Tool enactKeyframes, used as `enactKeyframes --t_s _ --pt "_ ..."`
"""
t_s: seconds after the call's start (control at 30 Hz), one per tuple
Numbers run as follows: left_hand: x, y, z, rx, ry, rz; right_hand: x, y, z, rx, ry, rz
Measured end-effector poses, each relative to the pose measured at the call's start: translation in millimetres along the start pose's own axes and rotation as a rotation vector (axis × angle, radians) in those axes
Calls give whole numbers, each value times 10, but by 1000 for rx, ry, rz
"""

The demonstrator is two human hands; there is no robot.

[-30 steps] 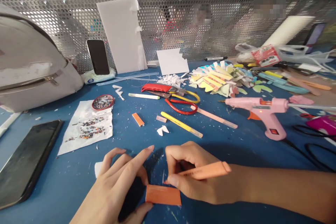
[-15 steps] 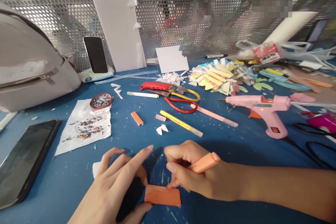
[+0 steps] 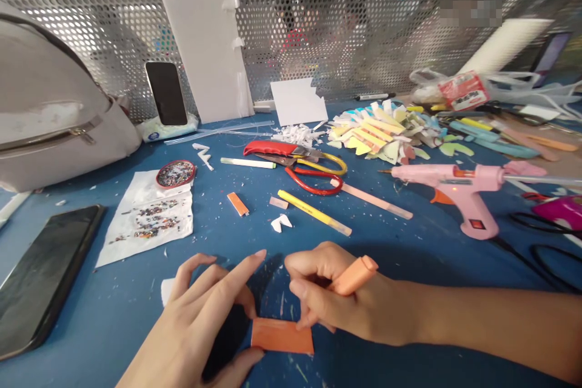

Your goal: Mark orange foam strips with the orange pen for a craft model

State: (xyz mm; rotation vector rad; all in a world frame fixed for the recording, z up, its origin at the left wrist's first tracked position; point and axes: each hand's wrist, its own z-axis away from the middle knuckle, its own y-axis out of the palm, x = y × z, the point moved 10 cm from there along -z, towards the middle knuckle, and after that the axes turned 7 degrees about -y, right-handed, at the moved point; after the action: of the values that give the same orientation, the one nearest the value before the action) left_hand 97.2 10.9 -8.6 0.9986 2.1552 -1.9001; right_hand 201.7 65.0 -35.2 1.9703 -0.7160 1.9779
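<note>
Head view: we have an orange piece (image 3: 282, 336) lying flat on the blue table (image 3: 109, 327), close in front of us and between our hands. Our left hand (image 3: 195, 309) is at the piece's left end — the thumb and 1 finger pinch it at its 2 left corners, while the other fingers fan apart above the table. Our right hand (image 3: 341, 300) is at the piece's upper right edge, its thumb and fingers pinching an orange marker (image 3: 354, 274) that slants up and to the right. Our fingers hide the marker's tip, so we cannot tell whether it touches the piece.

Straight beyond the piece we see a white scrap (image 3: 280, 225), then a yellow marker (image 3: 313, 212), and farther on the scissors (image 3: 313, 193), with 1 red loop and 1 yellow. Beyond the piece and to its left lie a small orange strip (image 3: 238, 204) and a white marker (image 3: 248, 163) with a green end.

To the right of the piece and beyond it, we have a pink marker (image 3: 377, 201), a pile of clippings (image 3: 382, 133) and — well apart — a pink glue gun (image 3: 473, 194).

To the left of the piece lies a white paper (image 3: 122, 248) strewn with dark bits, a red-rimmed dish (image 3: 182, 187) on its far corner. Farther left of the piece are a phone (image 3: 50, 273), lying flat, and a bag (image 3: 59, 115).
</note>
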Motion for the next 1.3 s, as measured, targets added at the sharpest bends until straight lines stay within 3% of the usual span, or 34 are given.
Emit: enactKeyframes --t_s 0.1,1.3 --pt "0 3 -3 1 4 2 -8 -45 -4 -45 4 -7" --pt "17 8 -13 33 -29 12 13 -24 -15 -30 12 -4"
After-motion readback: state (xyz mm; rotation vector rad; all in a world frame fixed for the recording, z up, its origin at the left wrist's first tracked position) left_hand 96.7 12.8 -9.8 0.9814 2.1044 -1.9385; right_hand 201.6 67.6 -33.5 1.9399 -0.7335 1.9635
